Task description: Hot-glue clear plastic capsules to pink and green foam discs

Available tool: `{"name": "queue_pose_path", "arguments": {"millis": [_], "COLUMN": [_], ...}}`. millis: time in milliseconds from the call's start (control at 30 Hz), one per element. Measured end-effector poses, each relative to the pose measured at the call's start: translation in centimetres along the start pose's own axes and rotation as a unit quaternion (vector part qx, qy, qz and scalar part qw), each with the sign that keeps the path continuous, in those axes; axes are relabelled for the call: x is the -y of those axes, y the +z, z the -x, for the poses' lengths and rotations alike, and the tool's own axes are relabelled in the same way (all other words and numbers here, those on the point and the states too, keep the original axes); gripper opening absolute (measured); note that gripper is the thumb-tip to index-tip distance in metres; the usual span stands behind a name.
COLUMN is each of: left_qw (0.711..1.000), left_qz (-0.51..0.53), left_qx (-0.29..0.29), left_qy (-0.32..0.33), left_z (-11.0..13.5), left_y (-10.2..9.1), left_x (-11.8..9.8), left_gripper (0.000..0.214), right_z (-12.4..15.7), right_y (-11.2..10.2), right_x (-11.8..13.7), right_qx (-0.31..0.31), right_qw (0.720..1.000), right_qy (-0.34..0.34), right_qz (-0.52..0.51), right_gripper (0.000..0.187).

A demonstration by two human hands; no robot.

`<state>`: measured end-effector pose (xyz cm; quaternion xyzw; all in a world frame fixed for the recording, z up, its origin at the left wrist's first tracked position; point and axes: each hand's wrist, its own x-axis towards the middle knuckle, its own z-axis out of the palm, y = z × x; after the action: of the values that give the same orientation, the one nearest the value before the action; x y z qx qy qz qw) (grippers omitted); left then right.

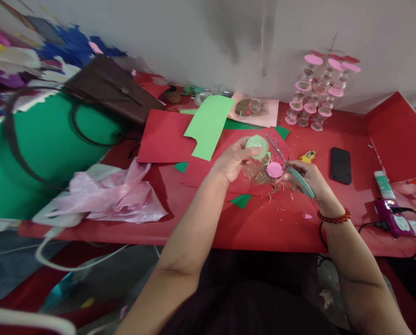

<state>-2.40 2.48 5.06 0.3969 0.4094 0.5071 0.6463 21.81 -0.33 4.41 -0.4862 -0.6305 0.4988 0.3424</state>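
My left hand (230,160) grips a small round clear cup with light green paper (256,143) at its rim, thumb across the front. A curl of the green paper hangs from its lower right. In my right hand (310,174) are scissors (300,182) with mint-green handles. Their blades point up and left, just right of the cup and apart from it. A pink paper disc (274,170) shows between the hands, above a heap of thin shredded strips (260,176) on red paper (208,174). A light green sheet (211,123) with a cut-out edge lies beyond my left hand.
Joined cups with pink discs (310,88) stand at the back right. Right of my hand are a yellow object (308,156), a phone (340,165), a glue stick (384,184) and a purple box with cables (394,217). A pink plastic bag (113,193) and brown handbag (117,88) lie left.
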Motion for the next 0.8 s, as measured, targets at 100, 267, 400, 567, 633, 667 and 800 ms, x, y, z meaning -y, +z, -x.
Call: {"name": "queue_pose_path", "arguments": {"millis": [100, 267, 400, 567, 633, 667, 800], "left_qw": [0.999, 0.998, 0.998, 0.996, 0.994, 0.994, 0.992], "left_qz": [0.038, 0.033, 0.015, -0.013, -0.017, -0.020, -0.034], "left_qx": [0.022, 0.041, 0.058, 0.085, 0.099, 0.103, 0.117], "left_qy": [-0.016, -0.023, -0.030, -0.036, -0.031, -0.030, -0.036], "left_z": [0.12, 0.37, 0.51, 0.57, 0.60, 0.61, 0.49], "left_y": [0.22, 0.65, 0.57, 0.36, 0.34, 0.33, 0.18], "left_x": [-0.01, -0.01, 0.08, 0.17, 0.18, 0.18, 0.28], "left_gripper": [0.046, 0.052, 0.050, 0.045, 0.045, 0.045, 0.046], "right_z": [-0.10, -0.14, 0.10, 0.34, 0.26, 0.19, -0.05], "right_y": [-0.06, -0.31, -0.12, -0.08, -0.22, -0.31, -0.69], "right_x": [-0.21, 0.14, 0.59, 0.56, 0.36, 0.26, 0.05], "right_qx": [-0.052, -0.015, 0.043, 0.054, 0.058, 0.062, 0.078], "right_qw": [0.998, 0.998, 0.998, 0.997, 0.998, 0.997, 0.996], "right_qy": [-0.009, -0.046, -0.029, -0.020, -0.016, -0.017, -0.032], "right_qz": [-0.031, -0.028, -0.047, -0.049, -0.035, -0.030, -0.023], "right_gripper": [0.053, 0.061, 0.059, 0.055, 0.055, 0.054, 0.054]}}
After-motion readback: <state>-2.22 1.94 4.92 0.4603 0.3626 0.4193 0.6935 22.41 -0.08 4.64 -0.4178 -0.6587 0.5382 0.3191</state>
